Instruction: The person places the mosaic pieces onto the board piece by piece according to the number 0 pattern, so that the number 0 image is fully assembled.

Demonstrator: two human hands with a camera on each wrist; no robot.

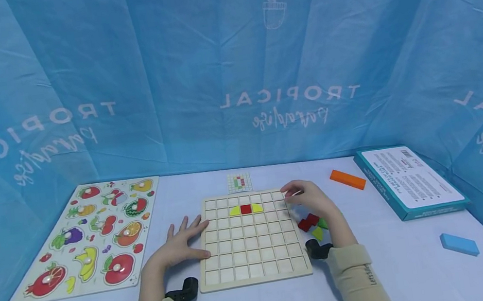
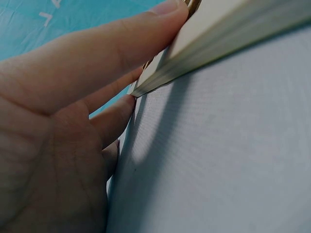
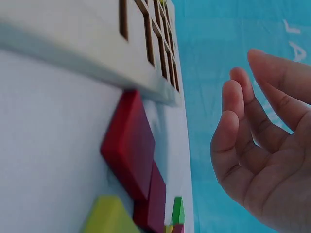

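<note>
A wooden grid board (image 1: 252, 243) lies flat in front of me. Near its far side, a red square piece (image 1: 245, 209) sits in the grid between two yellow pieces (image 1: 234, 211) with curved edges. My left hand (image 1: 175, 249) rests at the board's left edge, fingers spread; its thumb touches the rim in the left wrist view. Over the far right edge hovers my right hand (image 1: 313, 201), fingers loosely bent and nothing between them in the right wrist view. Below it lie loose pieces: red squares (image 3: 129, 145), a green piece (image 3: 178, 211) and a yellow piece (image 3: 109, 216).
A small pattern card (image 1: 239, 182) lies beyond the board. At left is a fruit puzzle board (image 1: 91, 240). To the right are an orange block (image 1: 348, 179), a teal box (image 1: 412, 179) and a blue block (image 1: 459, 244). A blue curtain (image 1: 191, 64) hangs behind the table.
</note>
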